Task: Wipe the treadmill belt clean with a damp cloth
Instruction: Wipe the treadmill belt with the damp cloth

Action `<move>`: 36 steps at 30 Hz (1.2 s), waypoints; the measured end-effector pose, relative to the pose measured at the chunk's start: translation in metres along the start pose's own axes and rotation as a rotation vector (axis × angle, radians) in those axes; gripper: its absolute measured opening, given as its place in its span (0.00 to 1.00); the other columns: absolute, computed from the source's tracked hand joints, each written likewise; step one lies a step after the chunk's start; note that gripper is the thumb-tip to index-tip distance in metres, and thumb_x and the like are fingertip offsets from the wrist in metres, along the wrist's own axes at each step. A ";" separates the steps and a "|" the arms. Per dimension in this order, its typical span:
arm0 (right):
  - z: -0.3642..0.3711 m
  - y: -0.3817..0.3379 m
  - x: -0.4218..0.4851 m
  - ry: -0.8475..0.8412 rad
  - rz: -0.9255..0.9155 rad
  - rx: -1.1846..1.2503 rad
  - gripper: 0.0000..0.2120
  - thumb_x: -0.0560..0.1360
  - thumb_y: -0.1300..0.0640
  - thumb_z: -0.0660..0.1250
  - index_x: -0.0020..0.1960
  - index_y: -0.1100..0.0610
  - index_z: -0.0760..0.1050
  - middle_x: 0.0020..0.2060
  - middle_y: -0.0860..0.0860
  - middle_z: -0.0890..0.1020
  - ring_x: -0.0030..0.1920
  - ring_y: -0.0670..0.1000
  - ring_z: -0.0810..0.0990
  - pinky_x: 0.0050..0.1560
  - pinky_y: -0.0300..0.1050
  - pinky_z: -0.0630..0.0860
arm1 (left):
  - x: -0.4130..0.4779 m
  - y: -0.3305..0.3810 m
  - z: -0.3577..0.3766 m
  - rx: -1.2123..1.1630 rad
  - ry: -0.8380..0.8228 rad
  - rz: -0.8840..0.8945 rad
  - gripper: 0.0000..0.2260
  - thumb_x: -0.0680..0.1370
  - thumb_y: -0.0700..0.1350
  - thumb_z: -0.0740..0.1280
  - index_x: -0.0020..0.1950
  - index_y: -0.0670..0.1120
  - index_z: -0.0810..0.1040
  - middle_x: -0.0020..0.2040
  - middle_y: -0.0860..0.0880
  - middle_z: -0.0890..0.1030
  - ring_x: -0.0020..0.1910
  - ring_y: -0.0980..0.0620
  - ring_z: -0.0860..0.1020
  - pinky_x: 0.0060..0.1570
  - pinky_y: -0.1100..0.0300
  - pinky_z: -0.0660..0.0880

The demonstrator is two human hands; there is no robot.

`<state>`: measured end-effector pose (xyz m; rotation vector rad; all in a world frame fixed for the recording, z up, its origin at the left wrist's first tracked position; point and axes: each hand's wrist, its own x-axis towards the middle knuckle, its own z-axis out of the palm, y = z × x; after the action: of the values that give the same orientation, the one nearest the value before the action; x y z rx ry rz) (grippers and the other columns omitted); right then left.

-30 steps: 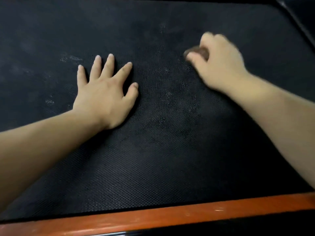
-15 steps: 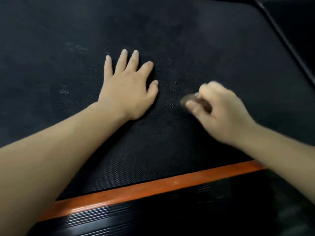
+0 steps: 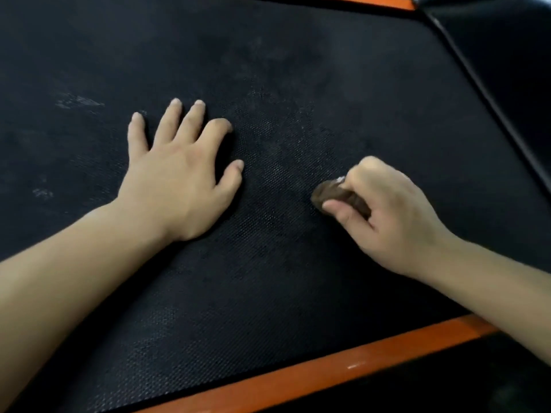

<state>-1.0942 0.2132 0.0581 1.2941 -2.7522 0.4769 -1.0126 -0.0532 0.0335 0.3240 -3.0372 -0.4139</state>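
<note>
While a wiping stroke is in hand, the balled brown cloth (image 3: 334, 195) sits on the belt (image 3: 283, 70) at 3 o'clock, pinched in the curled right hand (image 3: 387, 219). The left hand (image 3: 179, 180) presses flat, fingers spread, at 9 o'clock. The next pass probably needs to reach the pale smudges (image 3: 77, 101) at 10 o'clock. A second earlier the cloth was farther from the orange rail (image 3: 328, 371).

No legible text (belt (image 3: 268, 70) unmarked)
</note>
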 end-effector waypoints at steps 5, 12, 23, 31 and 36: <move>-0.001 0.053 0.080 0.093 0.181 -0.098 0.17 0.79 0.40 0.61 0.46 0.54 0.67 0.43 0.53 0.73 0.45 0.60 0.76 0.43 0.50 0.69 | 0.008 0.014 -0.006 0.015 -0.015 -0.086 0.25 0.79 0.61 0.51 0.69 0.48 0.66 0.77 0.40 0.64 0.80 0.38 0.55 0.74 0.30 0.48; 0.008 0.026 0.048 0.036 0.015 0.015 0.17 0.77 0.40 0.60 0.45 0.55 0.69 0.41 0.50 0.72 0.41 0.56 0.73 0.43 0.51 0.70 | 0.067 0.052 0.010 -0.087 -0.011 -0.185 0.21 0.82 0.51 0.52 0.76 0.52 0.61 0.83 0.43 0.52 0.82 0.41 0.44 0.76 0.33 0.39; 0.011 0.057 0.102 0.065 0.013 0.006 0.18 0.76 0.39 0.62 0.46 0.54 0.69 0.43 0.51 0.74 0.43 0.56 0.76 0.44 0.51 0.73 | 0.067 0.049 0.020 0.010 0.031 -0.198 0.27 0.82 0.60 0.46 0.81 0.56 0.54 0.84 0.46 0.48 0.82 0.46 0.42 0.77 0.37 0.38; 0.005 0.119 0.184 0.102 0.208 -0.042 0.17 0.77 0.38 0.63 0.47 0.51 0.66 0.45 0.52 0.73 0.48 0.60 0.76 0.47 0.51 0.71 | 0.066 0.050 0.019 0.040 0.037 -0.215 0.28 0.81 0.62 0.44 0.82 0.57 0.53 0.84 0.48 0.49 0.82 0.48 0.43 0.78 0.39 0.39; 0.020 0.089 0.160 0.058 -0.036 0.060 0.15 0.77 0.40 0.65 0.45 0.51 0.67 0.42 0.49 0.72 0.42 0.53 0.72 0.43 0.48 0.67 | 0.067 0.051 0.020 0.043 0.045 -0.229 0.30 0.79 0.65 0.42 0.81 0.58 0.53 0.84 0.49 0.49 0.82 0.49 0.43 0.78 0.40 0.40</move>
<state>-1.2636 0.1425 0.0467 1.3181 -2.6832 0.5892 -1.0902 -0.0140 0.0300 0.6789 -2.9775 -0.3482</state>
